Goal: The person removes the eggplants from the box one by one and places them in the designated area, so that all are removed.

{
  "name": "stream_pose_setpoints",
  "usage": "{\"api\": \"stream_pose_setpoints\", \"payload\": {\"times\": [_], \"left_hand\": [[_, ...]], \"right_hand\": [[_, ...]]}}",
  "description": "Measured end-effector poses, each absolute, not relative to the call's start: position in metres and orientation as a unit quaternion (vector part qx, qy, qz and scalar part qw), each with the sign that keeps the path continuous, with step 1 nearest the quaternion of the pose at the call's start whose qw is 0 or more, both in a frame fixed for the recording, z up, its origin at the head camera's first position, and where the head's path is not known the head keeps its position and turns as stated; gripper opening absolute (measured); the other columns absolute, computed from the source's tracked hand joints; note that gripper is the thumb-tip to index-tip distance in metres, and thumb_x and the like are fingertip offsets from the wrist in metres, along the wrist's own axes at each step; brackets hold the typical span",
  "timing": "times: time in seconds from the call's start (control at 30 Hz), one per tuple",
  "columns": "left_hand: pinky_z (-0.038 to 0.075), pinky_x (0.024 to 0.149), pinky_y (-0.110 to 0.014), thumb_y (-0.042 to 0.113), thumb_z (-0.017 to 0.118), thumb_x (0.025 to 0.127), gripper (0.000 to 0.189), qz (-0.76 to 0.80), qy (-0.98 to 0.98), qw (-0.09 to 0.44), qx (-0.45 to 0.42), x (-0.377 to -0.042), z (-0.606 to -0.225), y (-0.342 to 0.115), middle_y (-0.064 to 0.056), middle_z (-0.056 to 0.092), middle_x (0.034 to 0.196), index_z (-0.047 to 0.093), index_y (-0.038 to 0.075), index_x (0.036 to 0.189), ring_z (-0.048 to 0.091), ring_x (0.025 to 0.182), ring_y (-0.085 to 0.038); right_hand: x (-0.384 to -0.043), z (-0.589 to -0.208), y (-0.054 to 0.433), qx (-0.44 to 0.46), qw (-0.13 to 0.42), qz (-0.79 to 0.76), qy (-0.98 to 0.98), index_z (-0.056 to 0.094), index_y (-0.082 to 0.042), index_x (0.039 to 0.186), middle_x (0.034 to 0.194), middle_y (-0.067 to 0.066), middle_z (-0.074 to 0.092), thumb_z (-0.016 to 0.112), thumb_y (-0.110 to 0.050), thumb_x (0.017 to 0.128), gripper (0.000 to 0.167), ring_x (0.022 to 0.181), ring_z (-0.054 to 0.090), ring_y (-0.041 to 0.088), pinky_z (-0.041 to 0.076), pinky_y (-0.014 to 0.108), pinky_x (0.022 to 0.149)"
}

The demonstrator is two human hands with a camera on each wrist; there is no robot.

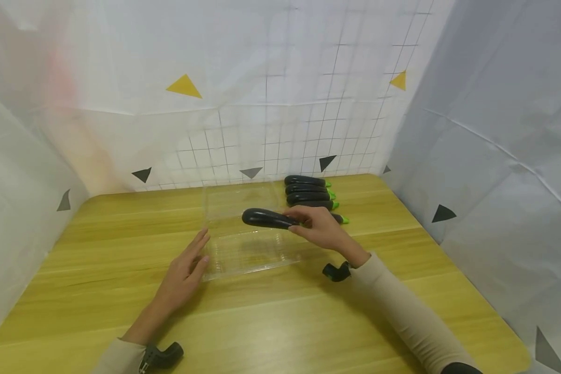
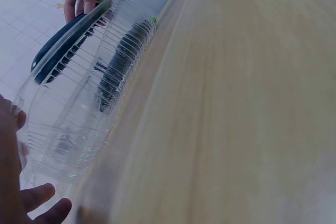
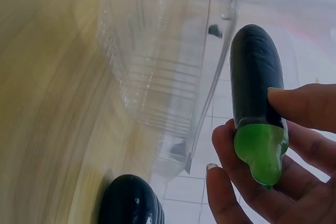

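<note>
Above a clear plastic container [image 1: 250, 268], my right hand [image 1: 322, 227] holds a dark eggplant [image 1: 264, 218] between thumb and fingers near its green stem end. In the right wrist view that eggplant [image 3: 256, 77] hangs over the container's side, with the thumb across it. My left hand [image 1: 183, 275] is at the container's left edge, its fingers fairly straight. From the left wrist, the left fingers [image 2: 37, 198] appear beside the container's ribbed wall [image 2: 79, 124]. Whether they press on it I cannot tell.
Several more eggplants [image 1: 308, 196] lie in a row right of the container, green stems to the right; my right hand partly covers the nearest. The container's see-through lid [image 1: 240, 195] lies folded back behind it. White sheeting [image 1: 271, 62] encloses the wooden table [image 1: 280, 332].
</note>
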State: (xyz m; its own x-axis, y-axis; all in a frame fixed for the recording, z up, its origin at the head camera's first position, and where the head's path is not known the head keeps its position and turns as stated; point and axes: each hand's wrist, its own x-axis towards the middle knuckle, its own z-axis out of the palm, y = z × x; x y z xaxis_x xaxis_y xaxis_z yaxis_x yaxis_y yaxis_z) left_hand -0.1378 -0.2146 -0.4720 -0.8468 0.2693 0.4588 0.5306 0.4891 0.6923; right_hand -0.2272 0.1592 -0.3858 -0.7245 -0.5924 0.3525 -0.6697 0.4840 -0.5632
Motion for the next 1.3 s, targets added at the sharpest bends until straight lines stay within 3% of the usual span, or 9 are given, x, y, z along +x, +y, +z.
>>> {"api": "stream_pose_setpoints", "payload": {"times": [0.67, 1.3], "left_hand": [[0.031, 0.108, -0.013, 0.010, 0.054, 0.109, 0.054, -0.445, -0.849, 0.158, -0.239, -0.139, -0.473, -0.215, -0.011, 0.031, 0.167, 0.039, 0.008, 0.161, 0.044, 0.143, -0.034], [0.035, 0.104, -0.012, 0.008, 0.053, 0.109, 0.054, -0.450, -0.846, 0.155, -0.240, -0.139, -0.473, -0.215, -0.012, 0.030, 0.168, 0.038, 0.007, 0.161, 0.048, 0.139, -0.036]], "right_hand": [[-0.224, -0.380, 0.175, 0.352, 0.039, 0.382, -0.853, 0.072, -0.010, 0.128, 0.112, 0.001, 0.075, 0.078, -0.010, 0.096, 0.033, 0.098, 0.070, 0.017, 0.060, 0.039, 0.078], [-0.221, -0.377, 0.199, 0.323, 0.028, 0.373, -0.869, 0.071, -0.008, 0.130, 0.120, 0.007, 0.074, 0.076, -0.011, 0.097, 0.034, 0.106, 0.070, 0.023, 0.059, 0.044, 0.084]]}}
